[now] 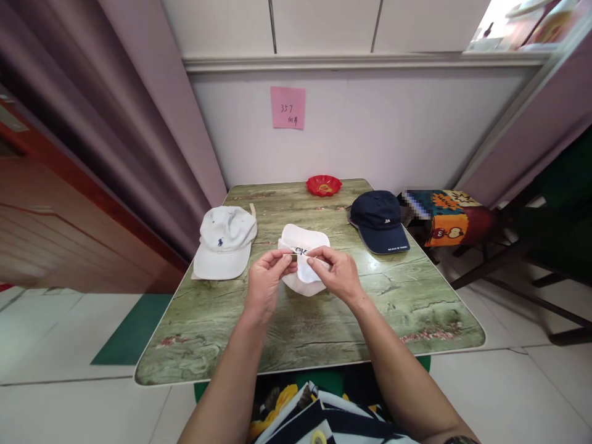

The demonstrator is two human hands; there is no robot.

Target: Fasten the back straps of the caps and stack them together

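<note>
While both hands pinch the strap of the white cap, its long axis runs left to right between them; left hand and right hand fingers are clamped on its ends, mid-counter, equally near.

The desk had a green, weathered wood-grain pattern with reddish flecks near its front edge. The cap held between the fingers was white with dark lettering. To its left lay a white cap with a small navy emblem; to its right a navy cap bore small white marks. A red dish with a yellow centre sat at the back. On the white wall hung a pink note.
</note>
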